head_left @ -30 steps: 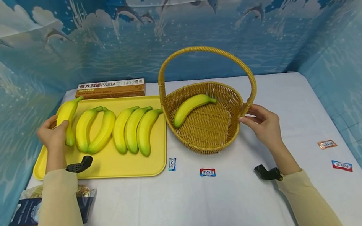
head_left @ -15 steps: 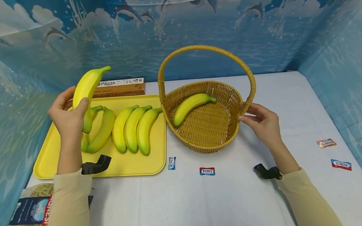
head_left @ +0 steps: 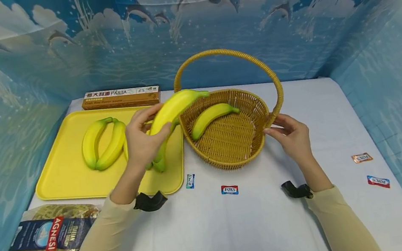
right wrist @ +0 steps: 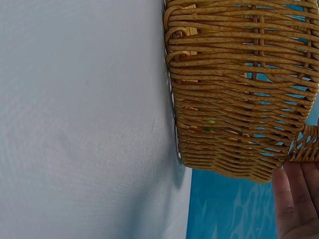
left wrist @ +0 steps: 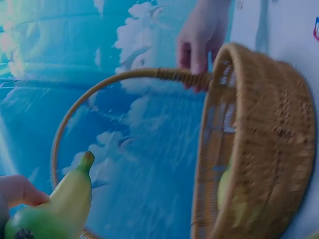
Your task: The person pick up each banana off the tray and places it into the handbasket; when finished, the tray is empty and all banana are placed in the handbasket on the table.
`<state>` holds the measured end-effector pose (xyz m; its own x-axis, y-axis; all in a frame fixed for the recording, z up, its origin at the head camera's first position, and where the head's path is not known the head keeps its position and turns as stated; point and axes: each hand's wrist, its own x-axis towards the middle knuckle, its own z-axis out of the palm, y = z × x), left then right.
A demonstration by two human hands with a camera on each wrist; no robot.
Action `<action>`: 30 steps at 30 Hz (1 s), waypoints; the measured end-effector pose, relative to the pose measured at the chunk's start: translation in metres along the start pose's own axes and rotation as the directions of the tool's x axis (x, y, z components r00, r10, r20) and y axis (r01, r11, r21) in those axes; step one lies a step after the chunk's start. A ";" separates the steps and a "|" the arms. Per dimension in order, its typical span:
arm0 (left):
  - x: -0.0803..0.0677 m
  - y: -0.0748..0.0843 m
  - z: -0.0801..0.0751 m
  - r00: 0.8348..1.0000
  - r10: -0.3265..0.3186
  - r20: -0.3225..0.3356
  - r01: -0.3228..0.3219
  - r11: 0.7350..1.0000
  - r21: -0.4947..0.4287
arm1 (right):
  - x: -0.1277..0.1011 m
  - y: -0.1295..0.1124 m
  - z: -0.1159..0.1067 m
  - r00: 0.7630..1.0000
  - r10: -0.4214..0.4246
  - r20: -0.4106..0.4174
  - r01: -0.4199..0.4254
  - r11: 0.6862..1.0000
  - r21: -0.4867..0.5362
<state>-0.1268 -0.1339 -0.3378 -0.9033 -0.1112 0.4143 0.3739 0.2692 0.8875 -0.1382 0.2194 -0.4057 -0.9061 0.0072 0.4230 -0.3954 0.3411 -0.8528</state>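
My left hand point(head_left: 144, 141) grips a yellow banana point(head_left: 176, 105) and holds it in the air over the left rim of the wicker basket point(head_left: 236, 157). The left wrist view shows this banana point(left wrist: 70, 199) tip-up beside the basket point(left wrist: 269, 149). One banana point(head_left: 211, 117) lies inside the basket. My right hand point(head_left: 292, 135) rests with straight fingers point(right wrist: 296, 204) against the basket's right side point(right wrist: 239, 99), at the base of its handle. A yellow tray point(head_left: 62, 179) holds a pair of bananas point(head_left: 104, 141); more bananas point(head_left: 160, 162) lie partly hidden behind my left hand.
A pasta box point(head_left: 121, 98) lies behind the tray and a bag of pasta point(head_left: 47, 237) at the front left. Small wrapped candies point(head_left: 191, 181) point(head_left: 229, 189) point(head_left: 361, 157) point(head_left: 378, 181) are scattered on the white table. Blue dolphin-print walls enclose three sides.
My left hand lifted a banana off the tray's left end and carried it right to the basket's rim. The right hand stayed on the basket.
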 end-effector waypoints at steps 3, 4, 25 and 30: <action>0.001 -0.005 0.026 0.997 -0.005 0.072 0.003 1.000 0.016 | 0.000 0.000 0.000 1.000 -0.011 0.002 0.011 1.000 0.001; 0.002 -0.008 0.035 0.996 -0.007 0.090 0.005 1.000 0.022 | 0.000 0.000 0.000 1.000 -0.015 0.003 0.015 1.000 0.000; 0.026 -0.066 0.132 0.953 -0.205 0.222 0.131 0.941 0.311 | 0.003 0.033 -0.001 1.000 0.008 -0.020 -0.007 1.000 0.011; 0.028 -0.070 0.138 0.946 -0.230 0.230 0.131 0.916 0.378 | 0.003 0.035 0.000 1.000 -0.010 -0.024 0.011 0.999 0.031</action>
<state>-0.2074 -0.0238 -0.4164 -0.9885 0.0530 0.1413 0.1449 0.5940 0.7913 -0.1547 0.2314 -0.4337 -0.8982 0.0265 0.4387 -0.4095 0.3118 -0.8573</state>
